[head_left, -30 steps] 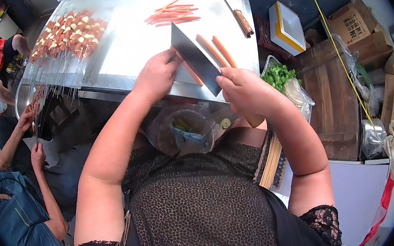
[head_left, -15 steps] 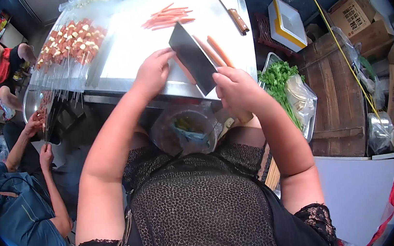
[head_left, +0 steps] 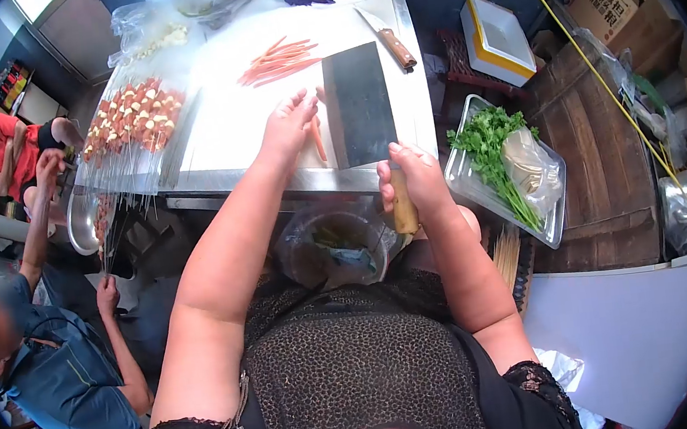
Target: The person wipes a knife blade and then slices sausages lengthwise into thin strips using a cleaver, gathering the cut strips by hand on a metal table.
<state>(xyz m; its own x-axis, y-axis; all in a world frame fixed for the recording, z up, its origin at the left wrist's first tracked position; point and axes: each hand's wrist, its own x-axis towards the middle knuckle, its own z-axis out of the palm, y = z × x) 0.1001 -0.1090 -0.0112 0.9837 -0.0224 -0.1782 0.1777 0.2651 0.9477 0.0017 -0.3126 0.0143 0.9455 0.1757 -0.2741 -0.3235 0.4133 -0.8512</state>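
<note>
My right hand point(head_left: 419, 174) is wrapped around the wooden handle of a cleaver point(head_left: 360, 111), whose broad dark blade points away from me over the white tabletop. To the left of the blade, my left hand point(head_left: 291, 123) is open with its fingers stretched out. Beside it lies a thin orange-pink stick point(head_left: 318, 139), possibly sausage or carrot. Farther back, a loose pile of similar cut strips point(head_left: 279, 59) rests on the table. The blade hides whatever is behind it.
Skewered pink and pale chunks point(head_left: 137, 115) lie at the table's left. A wooden-handled knife point(head_left: 396, 46) rests near its right edge. A metal tray point(head_left: 562, 211) holds green herbs. Below the front edge is a lined bucket point(head_left: 306, 261). A co-worker point(head_left: 63, 356) handles skewers at left.
The cleaver has turned from a slant to nearly straight ahead, its flat side now facing up toward me. My left hand has opened and moved slightly right and nearer.
</note>
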